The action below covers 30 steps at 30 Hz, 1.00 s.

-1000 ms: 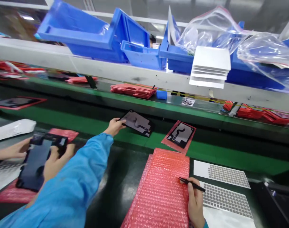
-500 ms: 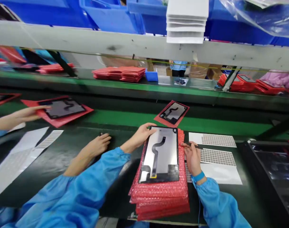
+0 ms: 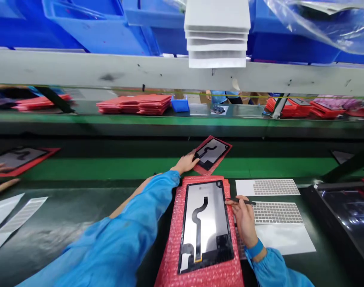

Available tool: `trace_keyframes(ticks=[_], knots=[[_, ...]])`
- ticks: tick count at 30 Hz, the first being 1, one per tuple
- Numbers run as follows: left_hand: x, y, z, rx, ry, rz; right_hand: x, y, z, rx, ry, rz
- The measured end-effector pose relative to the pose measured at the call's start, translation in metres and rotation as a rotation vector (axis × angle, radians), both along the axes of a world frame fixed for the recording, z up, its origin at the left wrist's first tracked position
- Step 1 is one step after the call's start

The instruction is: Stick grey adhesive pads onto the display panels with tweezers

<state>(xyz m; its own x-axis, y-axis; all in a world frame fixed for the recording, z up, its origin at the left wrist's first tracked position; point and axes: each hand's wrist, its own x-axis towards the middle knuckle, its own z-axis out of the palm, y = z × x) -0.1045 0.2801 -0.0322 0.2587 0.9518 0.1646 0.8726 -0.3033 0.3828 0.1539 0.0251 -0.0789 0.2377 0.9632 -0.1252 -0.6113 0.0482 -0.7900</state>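
Head view: a worker's right hand (image 3: 245, 221) pinches a slim black tool (image 3: 246, 201) beside a display panel (image 3: 213, 215) lying on stacked red bubble wrap (image 3: 171, 255); the left hand (image 3: 185, 162), its grip impossible to tell, is at a second panel (image 3: 214, 150) beyond.

blue bins (image 3: 110, 38): top | white stack (image 3: 217, 38): before bins | clear plastic (image 3: 346, 34): upper right

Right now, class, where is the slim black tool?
In the head view, right of centre, the slim black tool is in the person's right hand, by the right edge of the panel on red bubble wrap.
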Motion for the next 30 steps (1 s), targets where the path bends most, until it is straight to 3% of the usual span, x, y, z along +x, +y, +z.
trace_keyframes(ticks=[2, 6, 13, 17, 21, 25, 27, 30], knots=[[0.004, 0.002, -0.014, -0.013, 0.007, 0.031, 0.001, 0.0, -0.004, 0.0, -0.004, -0.005], [-0.012, -0.028, -0.027, -0.054, -0.003, 0.078, 0.001, 0.0, -0.006, 0.012, -0.002, 0.01], [-0.059, -0.065, -0.007, -0.114, -0.153, 0.172, 0.001, 0.004, 0.007, 0.073, -0.092, -0.02], [-0.056, -0.109, 0.004, -0.044, -0.252, 0.222, 0.025, 0.004, 0.018, 0.066, -0.153, -0.07], [-0.015, -0.186, 0.039, 0.019, -0.31, 0.03, 0.079, 0.005, 0.033, 0.032, -0.381, -0.04], [0.058, -0.249, 0.081, -0.086, -0.114, -0.554, 0.128, 0.006, 0.041, -0.051, -0.638, 0.133], [0.096, -0.265, 0.084, -0.11, 0.01, -0.7, 0.141, 0.005, 0.039, -0.088, -0.708, 0.221], [0.137, -0.276, 0.059, -0.092, 0.16, -0.761, 0.144, -0.002, 0.032, -0.128, -0.734, 0.334]])
